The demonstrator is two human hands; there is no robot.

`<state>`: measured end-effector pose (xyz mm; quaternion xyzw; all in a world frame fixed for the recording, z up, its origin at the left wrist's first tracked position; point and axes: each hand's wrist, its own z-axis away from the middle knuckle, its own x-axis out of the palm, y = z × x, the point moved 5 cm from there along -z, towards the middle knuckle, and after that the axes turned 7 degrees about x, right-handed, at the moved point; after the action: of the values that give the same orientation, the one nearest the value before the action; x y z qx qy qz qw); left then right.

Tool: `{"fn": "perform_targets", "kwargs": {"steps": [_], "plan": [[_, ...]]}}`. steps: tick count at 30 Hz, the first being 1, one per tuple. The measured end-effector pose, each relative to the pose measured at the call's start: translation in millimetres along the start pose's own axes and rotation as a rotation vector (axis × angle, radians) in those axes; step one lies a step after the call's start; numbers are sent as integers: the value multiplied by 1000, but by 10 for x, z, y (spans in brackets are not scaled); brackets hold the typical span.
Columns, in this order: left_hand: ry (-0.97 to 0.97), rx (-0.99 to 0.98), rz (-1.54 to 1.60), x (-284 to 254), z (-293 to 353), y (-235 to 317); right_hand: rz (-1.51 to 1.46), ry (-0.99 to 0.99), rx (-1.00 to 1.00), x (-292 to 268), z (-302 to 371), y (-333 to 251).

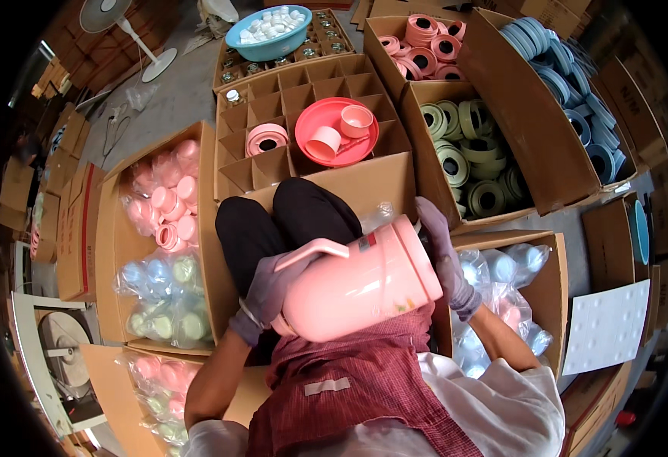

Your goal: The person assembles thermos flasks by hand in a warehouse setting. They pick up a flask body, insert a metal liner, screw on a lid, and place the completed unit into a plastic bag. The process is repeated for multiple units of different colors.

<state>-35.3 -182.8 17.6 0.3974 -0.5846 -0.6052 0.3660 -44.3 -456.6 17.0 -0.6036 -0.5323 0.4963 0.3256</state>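
A glossy pink thermos jug (349, 286) lies on its side across my lap, its wide base ring to the right and its curved handle (315, 250) on the upper side. My left hand (273, 288), in a grey-purple glove, is closed around the jug's left end beside the handle; some fingers are hidden. Against the base ring rests my right hand (446, 263), gloved too, with its fingers stretched out flat. Beyond my knees, a red round tray (311, 119) holds two pink cups (323, 143). Left of it sits a pink ring-shaped part (266, 140).
Tray and ring rest on a divided carton (235, 171). Behind it stands a blue basin (261, 52) of white caps. Open cartons hold pink rings (423, 61), green rings (486, 198) and blue parts (554, 76). Bagged lids (168, 199) fill cartons at both sides.
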Motion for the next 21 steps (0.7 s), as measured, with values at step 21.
{"fn": "perform_targets", "kwargs": {"steps": [21], "plan": [[242, 500, -500, -109, -263, 277, -580, 68, 592, 187, -308, 333]]}}
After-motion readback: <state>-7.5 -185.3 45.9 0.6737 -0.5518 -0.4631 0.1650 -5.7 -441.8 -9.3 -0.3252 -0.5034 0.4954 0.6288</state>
